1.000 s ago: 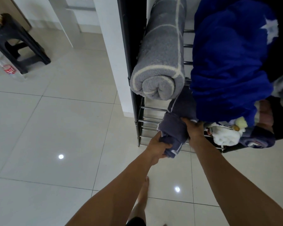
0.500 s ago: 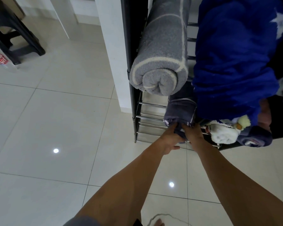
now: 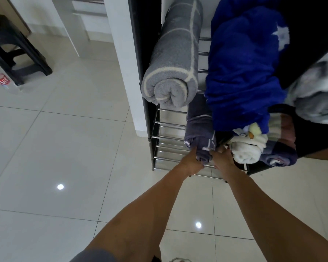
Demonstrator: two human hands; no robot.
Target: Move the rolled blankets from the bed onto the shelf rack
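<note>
A dark purple-grey rolled blanket lies lengthwise on a lower tier of the metal shelf rack. My left hand and my right hand both press against and grip its near end from either side. On the top tier lie a grey rolled blanket with cream stripes and a bright blue fleece roll. A white and cream roll and a navy patterned roll sit on a lower tier to the right.
A white pillar stands just left of the rack. A black plastic stool and a clear bottle with a red label are at the far left. Glossy white floor tiles stretch in front. A grey-white blanket hangs at the right edge.
The purple-grey roll has gone from hanging out in front of the rack to lying deeper on the lower tier. Both hands followed it inward and now sit at its near end.
</note>
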